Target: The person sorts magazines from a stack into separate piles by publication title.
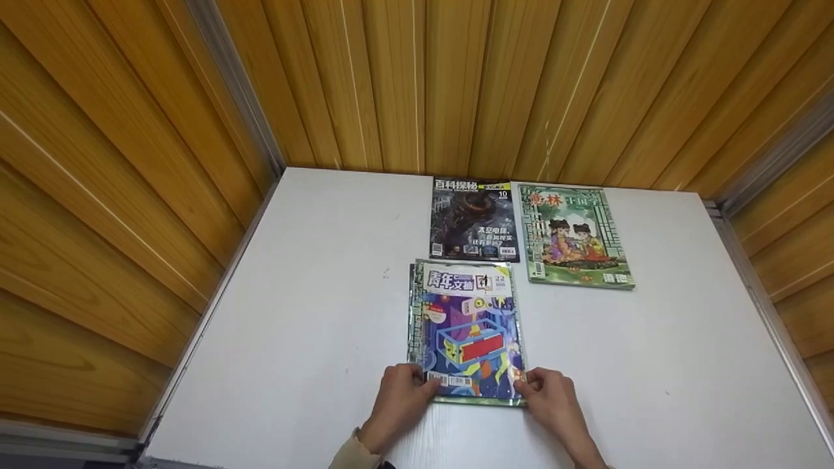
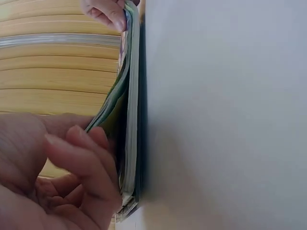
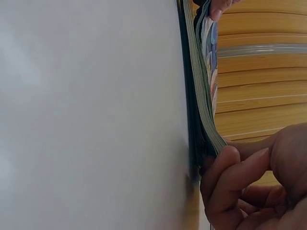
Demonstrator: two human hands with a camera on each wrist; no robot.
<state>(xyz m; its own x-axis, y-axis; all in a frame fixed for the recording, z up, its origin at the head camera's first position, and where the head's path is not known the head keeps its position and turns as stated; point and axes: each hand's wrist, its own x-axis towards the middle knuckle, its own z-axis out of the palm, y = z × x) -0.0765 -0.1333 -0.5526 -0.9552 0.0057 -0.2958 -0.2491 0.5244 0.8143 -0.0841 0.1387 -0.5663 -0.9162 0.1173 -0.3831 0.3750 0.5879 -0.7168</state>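
Where the pile lay: while it was held at both near corners, the pile [image 1: 472,332] was on the white bench [image 1: 313,293]
Top magazine [image 1: 474,306]: it lay face up, with a purple and blue cover
Green-edged magazine [image 1: 416,326]: it showed from below, along the left side and the near edge
Left hand [image 1: 404,398]: it pinched the pile's near left corner, and in the left wrist view the upper layers were bent upward, with a gap beneath
Right hand [image 1: 552,398]: it pinched the near right corner, where the pages curved upward
Dark magazine [image 1: 474,218]: it lay just beyond the pile
Green magazine [image 1: 576,241]: it lay just right of the dark one, slightly turned
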